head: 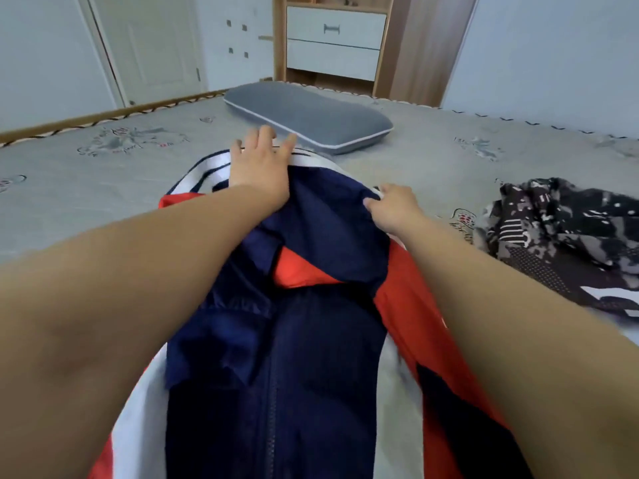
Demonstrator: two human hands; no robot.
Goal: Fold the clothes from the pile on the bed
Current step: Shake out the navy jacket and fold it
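While spread lengthwise up the middle of the bed [86, 174], navy, red and white zip jacket [311, 340], near end cut off by frame; left hand [259, 167] flat, fingers splayed, pressing striped far hem; right hand [394, 207] pinching navy fold, fingertips hidden; grey pillow [311, 115] beyond, toward far edge; patterned dark garment [560, 236] crumpled at right edge, partly cropped.

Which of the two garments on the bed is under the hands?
The navy, red and white jacket: the left hand presses flat on it and the right hand pinches its fabric. The dark patterned garment lies untouched to the right.
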